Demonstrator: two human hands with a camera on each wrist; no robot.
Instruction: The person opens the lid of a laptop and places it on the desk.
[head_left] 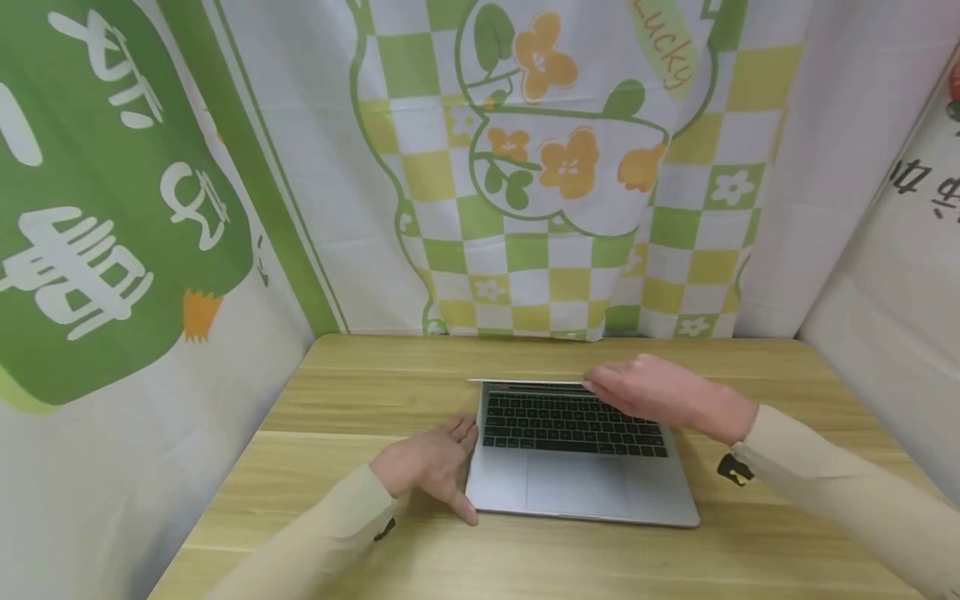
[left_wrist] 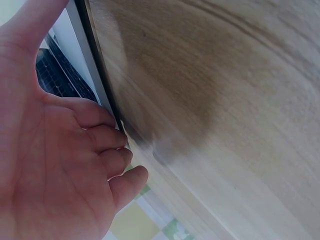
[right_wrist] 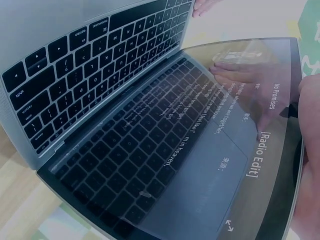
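Observation:
A silver laptop with black keys lies on the wooden table, its lid tilted low over the back of the keyboard. From above, the lid shows only as a thin edge. White lyric-like text appears on the glossy screen in the right wrist view, along with a reflection of the keyboard. My right hand is at the lid's upper edge, fingers extended together, no thumb visible on the screen side. Against the base's left side rests my left hand, thumb spread toward the front corner, fingers along the edge.
The wooden table extends around the laptop on all sides. Printed cloth hangs behind its back edge, with more cloth at the left and right. Dark straps show at both cuffs.

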